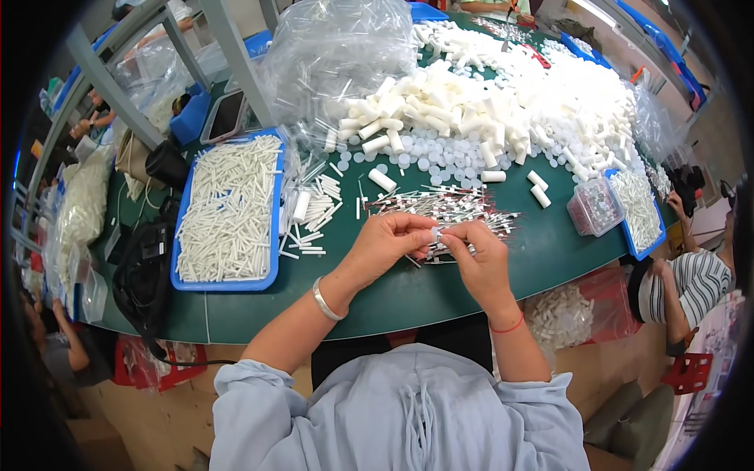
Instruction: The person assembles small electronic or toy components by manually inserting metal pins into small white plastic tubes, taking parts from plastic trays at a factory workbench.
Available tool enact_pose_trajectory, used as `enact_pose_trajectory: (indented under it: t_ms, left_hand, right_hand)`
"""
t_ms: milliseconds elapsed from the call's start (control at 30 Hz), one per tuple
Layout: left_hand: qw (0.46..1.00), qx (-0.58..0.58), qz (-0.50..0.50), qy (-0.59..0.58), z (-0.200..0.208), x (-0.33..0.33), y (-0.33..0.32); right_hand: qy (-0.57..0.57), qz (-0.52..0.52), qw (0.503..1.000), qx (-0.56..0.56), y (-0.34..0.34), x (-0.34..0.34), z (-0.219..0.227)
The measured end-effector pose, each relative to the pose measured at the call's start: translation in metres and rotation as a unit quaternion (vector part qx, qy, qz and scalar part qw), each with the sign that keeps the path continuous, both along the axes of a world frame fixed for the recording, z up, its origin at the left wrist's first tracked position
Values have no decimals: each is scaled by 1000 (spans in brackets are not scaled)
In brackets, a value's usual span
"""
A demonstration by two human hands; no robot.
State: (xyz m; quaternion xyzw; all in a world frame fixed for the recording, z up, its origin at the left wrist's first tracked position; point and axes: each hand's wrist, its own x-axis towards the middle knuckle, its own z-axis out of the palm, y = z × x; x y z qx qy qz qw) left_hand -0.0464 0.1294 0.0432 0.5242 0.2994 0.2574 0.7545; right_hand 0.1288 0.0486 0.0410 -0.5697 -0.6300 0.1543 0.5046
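My left hand (375, 250) and my right hand (482, 265) meet over the near middle of the table, fingertips almost touching. Both are closed in a pinch on a small whitish piece (437, 233), largely covered by the fingers, so its exact kind cannot be made out. Just beyond and partly under my hands spreads a heap of thin wire-ended parts (448, 202) with white bodies and some red bits. Translucent round caps (436, 162) lie farther back. Behind them rises a big pile of white foam-like cylinders (503, 106), a few lying loose near the wire parts.
On the left, a blue tray (276, 235) holds many thin white sticks, with more sticks (318, 206) spilled beside it. A clear plastic box (594, 208) and a smaller blue tray (652, 250) stand right. Clear bags (338, 55) and a metal frame (114, 82) rise behind. Co-workers sit on both sides.
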Motion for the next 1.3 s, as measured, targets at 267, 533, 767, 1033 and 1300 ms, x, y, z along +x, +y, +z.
enact_pose_trajectory:
  t_ms: [267,533,767,1033,1300]
  left_hand:
    - [885,457,45,74,3,3,-6]
    - [678,671,92,285,-24,-10,91]
    - [734,611,50,293,-27,-12,103]
    - [997,73,-12,13,0,-18,18]
    - [997,31,46,-53,0,-3,-20]
  right_hand:
    - [290,74,927,-225,2,15,0]
    - [404,39,893,-196,16,27,9]
    - [406,9,904,-131,14,34,2]
    - [133,-3,991,33,15,19,-5]
    - [95,3,995,11,2,-15,7]
